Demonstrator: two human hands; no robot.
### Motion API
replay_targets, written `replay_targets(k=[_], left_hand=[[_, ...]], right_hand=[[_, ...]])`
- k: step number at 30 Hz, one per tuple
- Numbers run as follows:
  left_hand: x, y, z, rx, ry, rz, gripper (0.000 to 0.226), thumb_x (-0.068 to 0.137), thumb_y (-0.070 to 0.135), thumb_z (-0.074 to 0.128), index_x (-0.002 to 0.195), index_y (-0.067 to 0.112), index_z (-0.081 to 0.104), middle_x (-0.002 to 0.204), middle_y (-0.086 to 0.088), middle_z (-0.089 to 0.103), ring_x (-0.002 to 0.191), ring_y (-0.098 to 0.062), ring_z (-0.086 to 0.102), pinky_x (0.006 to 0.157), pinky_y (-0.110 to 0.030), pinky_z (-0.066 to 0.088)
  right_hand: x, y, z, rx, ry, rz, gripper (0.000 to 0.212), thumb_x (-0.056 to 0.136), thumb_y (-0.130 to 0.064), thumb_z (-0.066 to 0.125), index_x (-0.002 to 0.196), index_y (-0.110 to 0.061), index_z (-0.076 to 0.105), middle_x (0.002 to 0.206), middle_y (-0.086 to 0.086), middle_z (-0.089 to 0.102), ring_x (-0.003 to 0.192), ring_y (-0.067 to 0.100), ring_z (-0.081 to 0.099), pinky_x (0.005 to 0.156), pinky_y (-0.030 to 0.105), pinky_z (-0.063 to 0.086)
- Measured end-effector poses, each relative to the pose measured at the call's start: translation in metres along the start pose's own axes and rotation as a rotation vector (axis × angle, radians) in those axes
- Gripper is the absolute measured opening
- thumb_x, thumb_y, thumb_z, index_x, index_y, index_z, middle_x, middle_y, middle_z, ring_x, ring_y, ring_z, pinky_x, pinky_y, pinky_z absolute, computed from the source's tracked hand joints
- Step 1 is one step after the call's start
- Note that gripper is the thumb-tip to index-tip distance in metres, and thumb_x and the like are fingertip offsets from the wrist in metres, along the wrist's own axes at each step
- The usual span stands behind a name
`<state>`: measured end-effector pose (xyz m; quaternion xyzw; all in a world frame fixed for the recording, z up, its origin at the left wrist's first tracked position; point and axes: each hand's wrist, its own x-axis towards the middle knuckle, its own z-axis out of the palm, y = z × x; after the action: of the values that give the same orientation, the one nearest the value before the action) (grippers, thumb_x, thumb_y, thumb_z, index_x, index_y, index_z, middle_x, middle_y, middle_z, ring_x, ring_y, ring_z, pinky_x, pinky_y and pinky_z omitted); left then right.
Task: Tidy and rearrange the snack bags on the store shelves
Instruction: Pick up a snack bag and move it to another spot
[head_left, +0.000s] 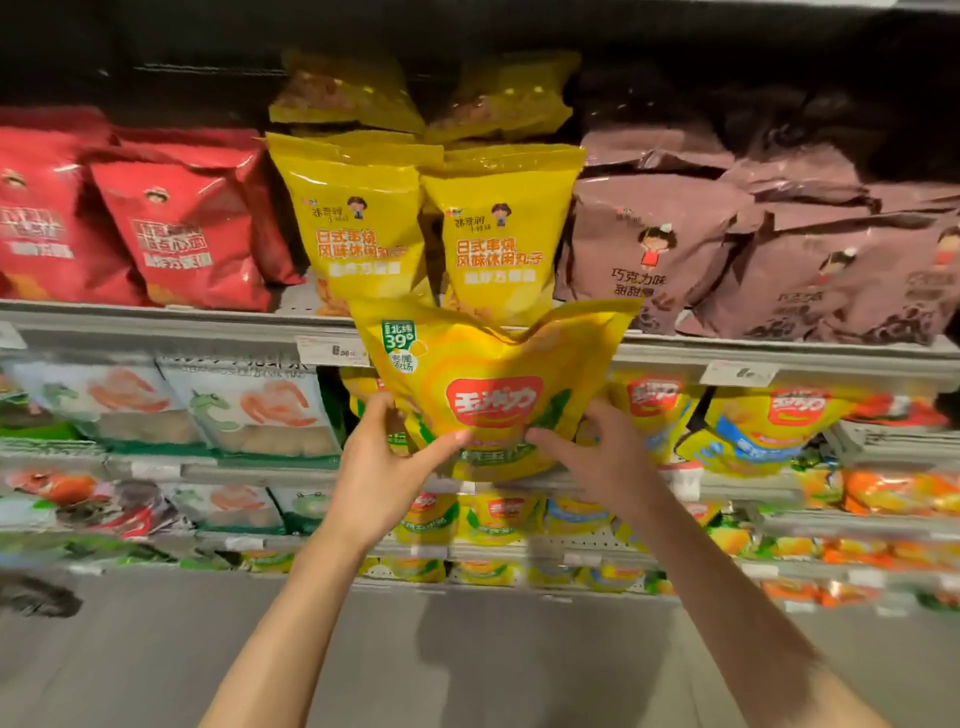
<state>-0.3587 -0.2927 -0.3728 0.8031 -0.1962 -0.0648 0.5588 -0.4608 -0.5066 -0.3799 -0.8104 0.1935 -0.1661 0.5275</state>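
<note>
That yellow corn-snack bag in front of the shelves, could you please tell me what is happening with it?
A person is holding the yellow corn-snack bag with the red logo in both hands in front of the store shelving. The left hand grips its lower left edge, and the right hand grips its lower right. The bag is off the shelf, and its top overlaps the two upright yellow snack bags on the grey shelf above. More of the same corn bags stand on the shelf behind it, to the right.
</note>
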Motion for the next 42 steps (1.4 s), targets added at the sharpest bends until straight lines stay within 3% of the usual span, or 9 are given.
replay_targets(k=[4, 7, 10, 15, 18, 22, 26, 32, 42], left_hand=[[0.012, -0.014, 0.015, -0.061, -0.047, 0.007, 0.044, 0.077, 0.028, 0.087, 0.096, 0.008, 0.053, 0.081, 0.009, 0.060, 0.067, 0.005, 0.057, 0.062, -0.009, 0.044], [0.020, -0.031, 0.030, -0.116, -0.103, -0.015, 0.048, 0.077, 0.022, 0.088, 0.094, 0.002, 0.048, 0.072, 0.004, 0.050, 0.059, 0.000, 0.048, 0.057, -0.015, 0.043], [0.031, -0.042, 0.043, -0.120, -0.134, -0.058, 0.055, 0.075, 0.030, 0.091, 0.098, 0.005, 0.048, 0.075, -0.006, 0.049, 0.061, -0.006, 0.044, 0.058, -0.020, 0.044], [0.050, -0.058, 0.058, -0.133, -0.174, -0.087, 0.063, 0.071, 0.047, 0.088, 0.103, 0.009, 0.049, 0.078, -0.015, 0.050, 0.069, -0.018, 0.049, 0.071, -0.042, 0.052], [0.059, -0.062, 0.067, -0.132, -0.159, -0.111, 0.067, 0.071, 0.047, 0.087, 0.102, 0.002, 0.049, 0.078, -0.010, 0.049, 0.068, -0.014, 0.045, 0.062, -0.025, 0.044], [0.065, -0.074, 0.077, -0.125, -0.178, -0.141, 0.073, 0.066, 0.062, 0.085, 0.099, 0.008, 0.048, 0.085, -0.028, 0.057, 0.074, -0.030, 0.057, 0.071, -0.041, 0.052], [0.068, -0.084, 0.088, -0.132, -0.164, -0.188, 0.053, 0.074, 0.041, 0.085, 0.093, 0.010, 0.046, 0.062, 0.008, 0.047, 0.054, -0.003, 0.042, 0.053, -0.016, 0.041], [0.069, -0.087, 0.101, -0.150, -0.190, -0.219, 0.041, 0.087, 0.029, 0.079, 0.098, 0.007, 0.046, 0.053, 0.020, 0.051, 0.047, 0.005, 0.046, 0.051, -0.011, 0.041], [0.079, -0.086, 0.105, -0.214, -0.146, -0.203, 0.030, 0.091, 0.038, 0.070, 0.106, 0.016, 0.055, 0.093, 0.005, 0.069, 0.079, 0.009, 0.066, 0.060, -0.010, 0.051]], right_hand=[[-0.001, 0.011, 0.010, 0.066, 0.061, 0.060, 0.020, 0.087, -0.026, 0.081, 0.104, -0.022, 0.071, 0.101, -0.019, 0.072, 0.099, 0.006, 0.067, 0.085, 0.030, 0.053], [0.005, 0.030, 0.014, 0.080, 0.109, 0.123, 0.027, 0.087, -0.006, 0.079, 0.072, -0.018, 0.059, 0.069, -0.021, 0.066, 0.073, -0.004, 0.066, 0.061, 0.015, 0.048], [0.013, 0.042, 0.019, 0.114, 0.123, 0.148, 0.043, 0.085, 0.000, 0.077, 0.061, -0.033, 0.063, 0.082, -0.023, 0.074, 0.090, -0.005, 0.069, 0.082, 0.015, 0.052], [0.031, 0.073, 0.024, 0.145, 0.155, 0.159, 0.008, 0.087, -0.008, 0.078, 0.091, -0.006, 0.071, 0.099, 0.008, 0.076, 0.092, -0.002, 0.068, 0.088, 0.012, 0.052], [0.041, 0.089, 0.023, 0.141, 0.137, 0.161, 0.020, 0.089, -0.009, 0.076, 0.108, -0.003, 0.071, 0.102, -0.005, 0.075, 0.086, -0.016, 0.065, 0.074, 0.004, 0.048], [0.054, 0.107, 0.026, 0.134, 0.115, 0.173, 0.026, 0.089, -0.012, 0.077, 0.114, -0.012, 0.071, 0.107, -0.010, 0.075, 0.100, -0.008, 0.067, 0.083, 0.007, 0.050], [0.056, 0.125, 0.032, 0.119, 0.091, 0.214, 0.029, 0.090, -0.024, 0.078, 0.117, -0.021, 0.071, 0.115, -0.008, 0.074, 0.111, 0.005, 0.067, 0.092, 0.018, 0.053], [0.054, 0.136, 0.031, 0.103, 0.044, 0.255, 0.030, 0.090, -0.025, 0.078, 0.116, -0.015, 0.069, 0.117, -0.007, 0.073, 0.108, -0.003, 0.065, 0.096, 0.026, 0.051], [0.053, 0.119, 0.039, 0.226, 0.160, 0.161, 0.043, 0.096, -0.041, 0.063, 0.134, -0.022, 0.059, 0.125, -0.010, 0.068, 0.106, -0.015, 0.062, 0.081, 0.001, 0.045]])
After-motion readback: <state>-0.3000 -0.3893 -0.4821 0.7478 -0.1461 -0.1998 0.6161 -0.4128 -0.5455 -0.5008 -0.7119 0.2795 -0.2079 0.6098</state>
